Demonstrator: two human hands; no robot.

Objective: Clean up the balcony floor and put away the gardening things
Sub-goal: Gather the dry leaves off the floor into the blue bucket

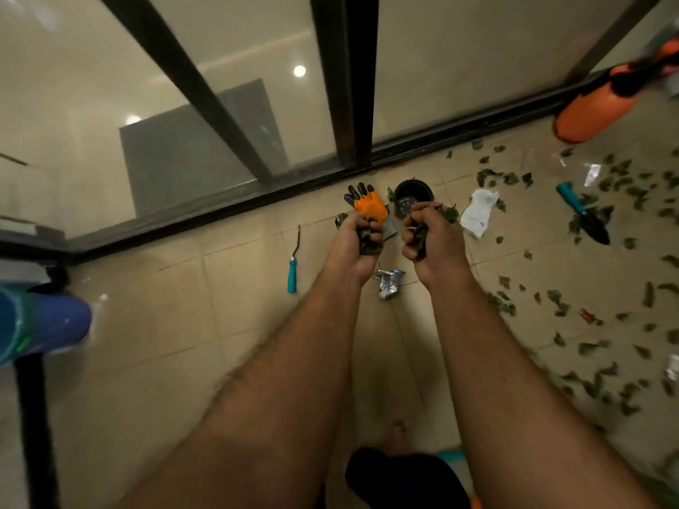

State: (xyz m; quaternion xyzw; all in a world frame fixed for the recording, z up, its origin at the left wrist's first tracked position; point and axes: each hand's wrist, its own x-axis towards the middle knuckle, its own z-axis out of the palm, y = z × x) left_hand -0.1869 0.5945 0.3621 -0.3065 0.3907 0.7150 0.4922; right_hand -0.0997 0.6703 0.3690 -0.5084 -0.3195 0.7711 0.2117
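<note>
Both arms reach forward over the beige tiled floor. My left hand (pixel 354 242) grips a bunch of green leaves (pixel 367 241). My right hand (pixel 430 233) grips another bunch of leaves (pixel 450 213). Just beyond the hands lie an orange and black glove (pixel 369 202) and a small black pot (pixel 413 192). A teal-handled hook tool (pixel 293 268) lies to the left of my left hand. A teal-handled trowel (pixel 584 213) lies to the right. Many loose leaves (pixel 595 383) cover the floor on the right.
A dark-framed sliding glass door (pixel 352 86) runs along the far side. An orange sprayer bottle (pixel 595 106) lies at top right, a blue container (pixel 40 321) at the left. A white packet (pixel 479 211) and a crumpled foil wrapper (pixel 389 282) lie near the hands.
</note>
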